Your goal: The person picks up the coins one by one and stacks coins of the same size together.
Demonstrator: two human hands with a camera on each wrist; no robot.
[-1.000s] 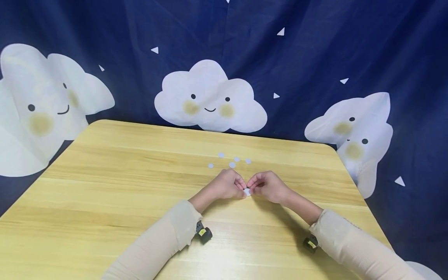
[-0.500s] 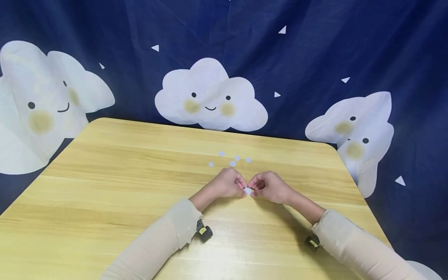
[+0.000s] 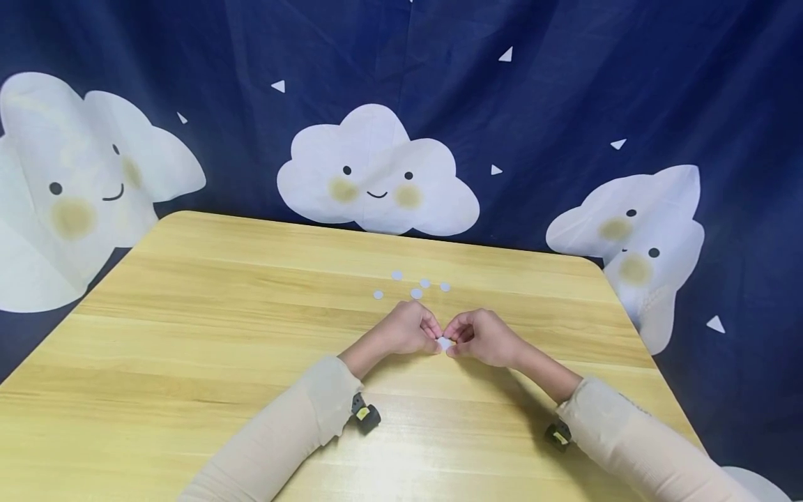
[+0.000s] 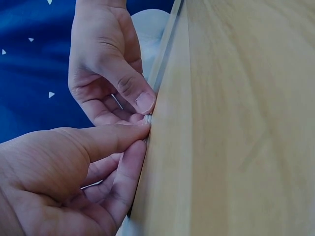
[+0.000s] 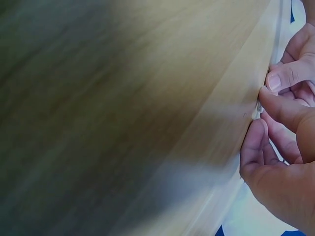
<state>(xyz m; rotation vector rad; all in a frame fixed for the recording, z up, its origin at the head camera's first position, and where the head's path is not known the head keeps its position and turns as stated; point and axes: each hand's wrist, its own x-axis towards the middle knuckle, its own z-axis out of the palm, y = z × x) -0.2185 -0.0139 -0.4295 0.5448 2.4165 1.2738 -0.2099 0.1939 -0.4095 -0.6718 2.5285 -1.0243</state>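
Observation:
A small white disc (image 3: 444, 343) sits between both hands, low over the table (image 3: 263, 418), its sides covered by fingertips. My left hand (image 3: 408, 329) pinches its left side with thumb and fingers. On the opposite side, my right hand (image 3: 488, 337) holds it the same way. In the left wrist view, the bit of white edge (image 4: 147, 118) showing between the thumbs looks layered; I cannot tell how many pieces it has. The right wrist view shows the right hand (image 5: 288, 167) close to the tabletop, with the left hand (image 5: 293, 73) beyond it.
Several flat white discs lie scattered just past the hands, among them one disc (image 3: 416, 293) nearest the left hand and another disc (image 3: 445, 286) farther right. The table's far edge (image 3: 389, 235) meets a dark blue curtain (image 3: 439, 70) printed with clouds.
Both hands stay almost in place around the white disc. The right fingers have shifted very slightly on it. The scattered discs have not moved on the table.

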